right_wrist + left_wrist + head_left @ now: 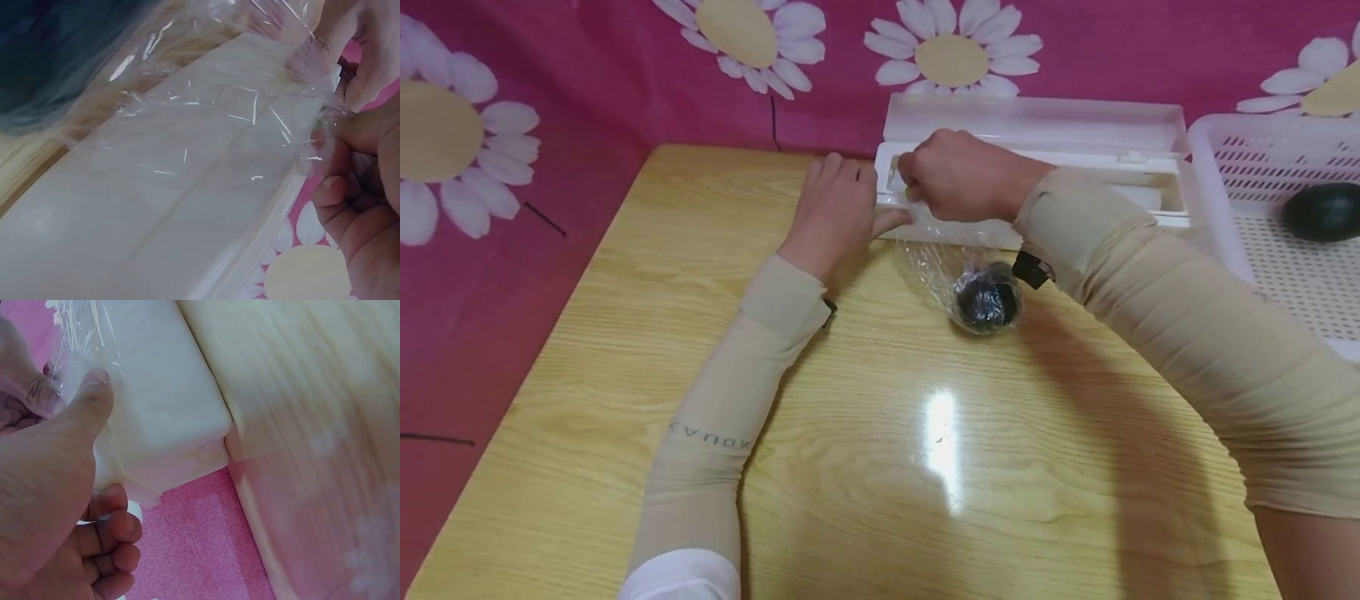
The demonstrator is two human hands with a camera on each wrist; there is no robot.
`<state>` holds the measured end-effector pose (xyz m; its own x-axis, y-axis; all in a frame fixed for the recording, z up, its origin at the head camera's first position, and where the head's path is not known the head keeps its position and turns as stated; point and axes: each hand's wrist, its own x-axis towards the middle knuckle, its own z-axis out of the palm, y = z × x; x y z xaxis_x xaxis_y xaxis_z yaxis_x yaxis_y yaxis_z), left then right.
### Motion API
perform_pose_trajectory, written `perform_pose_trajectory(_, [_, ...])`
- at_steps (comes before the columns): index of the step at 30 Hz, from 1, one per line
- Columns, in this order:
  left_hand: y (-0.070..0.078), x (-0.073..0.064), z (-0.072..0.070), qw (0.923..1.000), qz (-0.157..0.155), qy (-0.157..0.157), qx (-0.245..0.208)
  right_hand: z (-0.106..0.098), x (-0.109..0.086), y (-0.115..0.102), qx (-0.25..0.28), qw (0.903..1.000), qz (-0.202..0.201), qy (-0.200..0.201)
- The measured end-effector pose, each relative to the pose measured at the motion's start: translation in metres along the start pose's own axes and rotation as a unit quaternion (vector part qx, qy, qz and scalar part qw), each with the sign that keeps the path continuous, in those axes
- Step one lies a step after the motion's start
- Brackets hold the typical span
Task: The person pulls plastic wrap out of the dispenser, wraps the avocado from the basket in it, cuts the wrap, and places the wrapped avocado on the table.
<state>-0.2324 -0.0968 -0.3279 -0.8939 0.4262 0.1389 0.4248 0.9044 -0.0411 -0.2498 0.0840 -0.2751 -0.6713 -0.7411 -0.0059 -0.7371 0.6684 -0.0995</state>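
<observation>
A white cling film dispenser [943, 229] lies at the table's back edge with its lid raised. My left hand [835, 208] grips its left end; in the left wrist view, the thumb [94, 403] rests on the film-covered front face. Over that same end, my right hand [966, 175] has curled fingers pinching the clear cling film [187, 119]. The exact pinch point is partly hidden by film and fingers. From there the film runs down to a dark, rounded object [988, 300], wrapped in it on the table in front of the dispenser.
A white perforated basket [1225, 200] stands to the right of the dispenser, with a dark, egg-shaped object [1330, 212] in it. The wooden table [880, 467] extends toward me. Behind hangs a pink flowered cloth [842, 75].
</observation>
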Motion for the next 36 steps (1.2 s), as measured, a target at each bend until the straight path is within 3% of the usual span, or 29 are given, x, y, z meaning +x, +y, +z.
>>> perform_pose_trajectory(20, [-0.001,0.002,0.000,1.0000,0.005,0.002,0.001,-0.001,0.010,-0.002,0.015,0.9998,0.004,-0.010])
perform_pose_trajectory(27, [-0.001,0.002,0.001,0.9998,0.006,0.019,-0.001,-0.002,0.011,-0.003,0.021,0.9998,0.004,-0.008])
perform_pose_trajectory(36, [-0.002,0.001,0.000,0.9999,0.005,0.008,-0.007,0.000,0.013,-0.004,0.023,0.9996,0.014,-0.009])
